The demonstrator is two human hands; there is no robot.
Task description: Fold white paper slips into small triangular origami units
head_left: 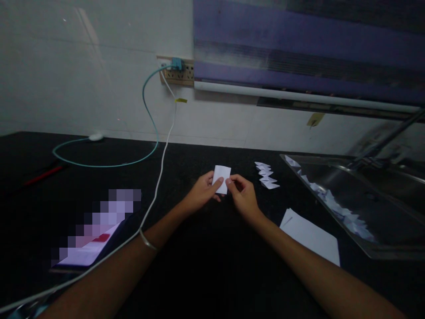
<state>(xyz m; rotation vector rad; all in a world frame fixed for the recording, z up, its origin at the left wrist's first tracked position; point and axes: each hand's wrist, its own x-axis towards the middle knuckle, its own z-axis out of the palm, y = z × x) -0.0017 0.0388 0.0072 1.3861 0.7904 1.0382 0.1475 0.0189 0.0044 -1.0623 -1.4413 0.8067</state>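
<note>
A small folded piece of white paper [222, 175] is held up between my two hands above the dark counter. My left hand [203, 190] grips it from the left, thumb on the front and fingers behind. On its right edge, my right hand [244, 195] pinches the paper between thumb and curled fingers. Several folded paper pieces [266, 175] lie in a short zigzag row to the right of my hands. Nearer to my right forearm rests a stack of white paper sheets [312, 237], partly covered by that arm.
At right is a steel sink [392, 212] with more folded paper pieces [345, 212] along its near rim. A lit screen [96, 239], partly blurred out, stands at left. A white cable [162, 164] crosses my left forearm; a teal cable [109, 166] loops behind.
</note>
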